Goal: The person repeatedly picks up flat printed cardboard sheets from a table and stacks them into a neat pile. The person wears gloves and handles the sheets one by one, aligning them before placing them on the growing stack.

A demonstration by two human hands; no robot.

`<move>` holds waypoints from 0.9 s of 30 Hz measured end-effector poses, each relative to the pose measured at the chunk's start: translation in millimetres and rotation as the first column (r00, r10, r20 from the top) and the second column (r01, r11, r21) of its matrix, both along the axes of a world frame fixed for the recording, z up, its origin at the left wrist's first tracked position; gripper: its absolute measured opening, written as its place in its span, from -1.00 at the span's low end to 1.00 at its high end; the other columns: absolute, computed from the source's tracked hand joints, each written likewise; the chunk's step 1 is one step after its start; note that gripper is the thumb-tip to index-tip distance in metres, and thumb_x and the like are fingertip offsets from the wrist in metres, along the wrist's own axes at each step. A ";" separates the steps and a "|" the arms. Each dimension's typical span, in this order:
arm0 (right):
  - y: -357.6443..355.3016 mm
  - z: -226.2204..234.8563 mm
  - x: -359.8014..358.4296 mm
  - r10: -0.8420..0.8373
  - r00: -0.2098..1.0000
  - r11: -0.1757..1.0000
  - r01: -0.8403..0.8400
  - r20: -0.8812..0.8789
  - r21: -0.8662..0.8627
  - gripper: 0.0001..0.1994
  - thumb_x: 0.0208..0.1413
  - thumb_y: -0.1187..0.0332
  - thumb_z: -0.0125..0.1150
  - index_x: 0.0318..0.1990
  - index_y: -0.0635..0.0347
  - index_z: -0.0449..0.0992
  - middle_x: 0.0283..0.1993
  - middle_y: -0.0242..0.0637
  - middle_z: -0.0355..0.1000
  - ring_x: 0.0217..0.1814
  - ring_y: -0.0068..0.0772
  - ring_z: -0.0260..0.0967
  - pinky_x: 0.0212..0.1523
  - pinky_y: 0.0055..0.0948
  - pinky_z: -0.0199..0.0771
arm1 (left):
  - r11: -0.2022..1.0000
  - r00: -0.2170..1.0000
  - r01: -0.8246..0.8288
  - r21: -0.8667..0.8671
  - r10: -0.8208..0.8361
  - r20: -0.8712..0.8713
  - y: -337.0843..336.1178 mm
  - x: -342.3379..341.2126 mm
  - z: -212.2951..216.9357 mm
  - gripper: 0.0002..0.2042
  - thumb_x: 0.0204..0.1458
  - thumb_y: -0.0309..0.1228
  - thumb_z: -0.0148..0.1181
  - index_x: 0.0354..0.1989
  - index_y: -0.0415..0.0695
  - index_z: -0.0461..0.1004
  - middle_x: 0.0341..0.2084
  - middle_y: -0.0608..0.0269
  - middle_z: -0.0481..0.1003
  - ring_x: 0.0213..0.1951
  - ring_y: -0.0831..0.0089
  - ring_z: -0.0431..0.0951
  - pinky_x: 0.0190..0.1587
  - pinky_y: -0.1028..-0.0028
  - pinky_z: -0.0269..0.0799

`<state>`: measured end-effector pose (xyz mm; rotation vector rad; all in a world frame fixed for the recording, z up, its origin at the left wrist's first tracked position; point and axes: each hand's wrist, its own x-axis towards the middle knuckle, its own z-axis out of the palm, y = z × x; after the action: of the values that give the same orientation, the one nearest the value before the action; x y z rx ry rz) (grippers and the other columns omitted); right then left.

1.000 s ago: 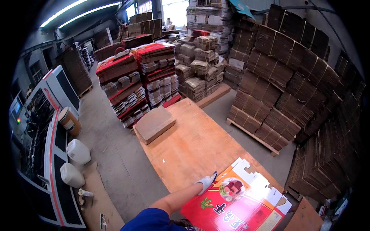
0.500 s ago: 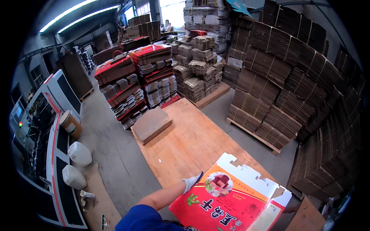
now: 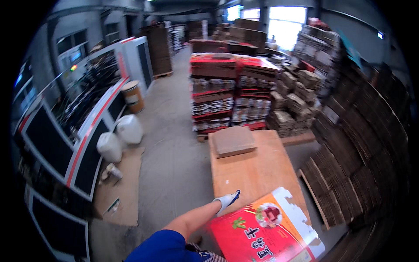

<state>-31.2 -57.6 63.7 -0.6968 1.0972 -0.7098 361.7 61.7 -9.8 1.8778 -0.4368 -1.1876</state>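
Observation:
A flat printed carton sheet [image 3: 231, 231], red with an orange band and white cut flaps along its far right side, lies across the near end of the wooden table [image 3: 244, 179]. My left hand [image 3: 228, 201] wears a white glove with blue fingertips. It is beside the sheet's far left edge, fingers stretched forward over the tabletop; whether it touches the sheet is hard to tell. My right hand does not show. A brown cardboard stack [image 3: 234, 142] rests on the table's far end.
Bundled brown cardboard [image 3: 349, 170] is piled high on the right. Stacked red cartons [image 3: 214, 96] stand beyond the table. To the left are white jugs [image 3: 130, 129], a brown drum [image 3: 132, 97] and a long machine [image 3: 94, 139], with grey floor [image 3: 168, 148] between.
My view has swung left, so the table and stacks appear farther right. My left hand's fingers now reach farther past the sheet's edge.

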 end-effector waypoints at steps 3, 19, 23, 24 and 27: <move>3.3 14.9 59.1 0.147 0.989 0.989 -0.147 0.008 -0.023 -0.34 0.32 -0.17 -0.22 0.33 0.18 0.26 0.35 -0.12 0.27 0.34 -0.03 0.24 0.31 -0.06 0.25 | 0.995 0.945 -0.003 0.097 -0.028 0.325 102.7 28.1 25.0 -0.27 0.22 0.24 -0.25 0.25 -0.15 0.38 0.23 0.01 0.39 0.28 0.04 0.34 0.33 0.25 0.15; 237.2 35.5 510.2 0.847 0.530 0.532 -0.842 -0.052 0.083 -0.34 0.32 -0.16 -0.21 0.34 0.18 0.25 0.34 -0.11 0.27 0.34 -0.02 0.24 0.33 -0.04 0.22 | -0.325 -0.374 -0.864 0.384 0.925 -0.059 679.5 4.8 -39.8 -0.26 0.20 0.20 -0.14 0.36 -0.17 0.24 0.36 0.01 0.22 0.36 0.10 0.20 0.33 0.16 0.12; 345.0 20.1 613.6 0.999 0.033 0.032 -0.996 0.012 0.079 -0.34 0.32 -0.16 -0.18 0.34 0.17 0.26 0.33 -0.09 0.28 0.35 0.00 0.22 0.34 -0.02 0.18 | -0.523 -0.538 -0.840 0.144 0.837 -0.098 690.4 -58.1 -97.2 -0.25 0.17 0.20 -0.04 0.31 -0.21 0.31 0.27 -0.01 0.34 0.29 0.09 0.31 0.29 0.16 0.18; 369.1 12.2 648.0 0.993 -0.112 -0.111 -0.994 0.035 -0.021 -0.35 0.32 -0.16 -0.15 0.33 0.16 0.27 0.32 -0.08 0.30 0.36 0.01 0.20 0.35 0.01 0.15 | -0.518 -0.523 -0.852 0.072 0.849 -0.079 675.9 -43.4 -101.6 -0.27 0.16 0.21 -0.02 0.28 -0.17 0.36 0.22 0.02 0.40 0.26 0.10 0.35 0.26 0.18 0.21; 429.5 12.7 707.9 0.912 -0.394 -0.408 -0.901 -0.116 -0.146 -0.43 0.35 -0.07 -0.07 0.30 0.18 0.33 0.26 -0.09 0.36 0.22 -0.06 0.36 0.21 -0.12 0.36 | -0.441 -0.434 -0.876 0.196 0.898 0.080 640.5 -76.8 -121.8 -0.27 0.14 0.24 -0.04 0.28 -0.11 0.37 0.21 0.02 0.41 0.24 0.10 0.37 0.26 0.21 0.22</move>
<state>676.7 371.9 76.5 -1.4621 -0.0995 0.8757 284.8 702.2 -131.6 1.2880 1.4308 0.1113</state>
